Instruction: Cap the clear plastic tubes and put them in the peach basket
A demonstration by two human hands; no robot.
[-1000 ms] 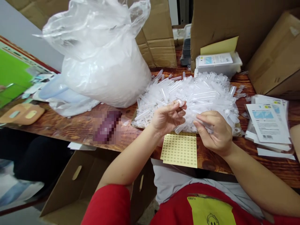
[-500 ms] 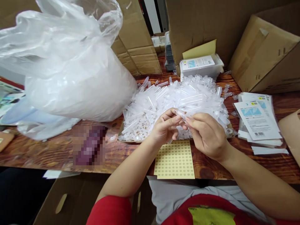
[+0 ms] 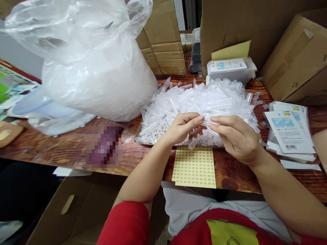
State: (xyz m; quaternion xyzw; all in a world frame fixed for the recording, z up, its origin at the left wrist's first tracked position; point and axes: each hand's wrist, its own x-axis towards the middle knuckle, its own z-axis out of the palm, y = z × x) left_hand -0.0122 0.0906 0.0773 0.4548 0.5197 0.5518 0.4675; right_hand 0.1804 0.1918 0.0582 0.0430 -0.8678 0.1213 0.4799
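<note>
Both my hands meet over a heap of clear plastic tubes and small caps [image 3: 166, 119]. My left hand [image 3: 185, 127] is closed, with a clear plastic tube [image 3: 195, 143] sticking out below its curled fingers. Thumb and fingers of my right hand [image 3: 236, 136] pinch a small clear plastic piece [image 3: 207, 121] close to the left thumb tip. That piece blends into the heap, so its exact shape is hard to make out. Under the hands, at the table's front edge, lies a yellow sheet of small round stickers [image 3: 195, 168].
A large, full white plastic bag [image 3: 102, 78] stands at the left. Printed packet cards [image 3: 290, 132] lie at the right, with another card stack [image 3: 227, 68] behind the heap. Cardboard boxes [image 3: 296, 61] line the back. A blurred purple object [image 3: 104, 146] rests on the wooden table [image 3: 150, 158].
The camera view has shifted, so the scene sits slightly farther right. The hands' fingertips have drawn a little apart, and a tube now shows more plainly below my left hand.
</note>
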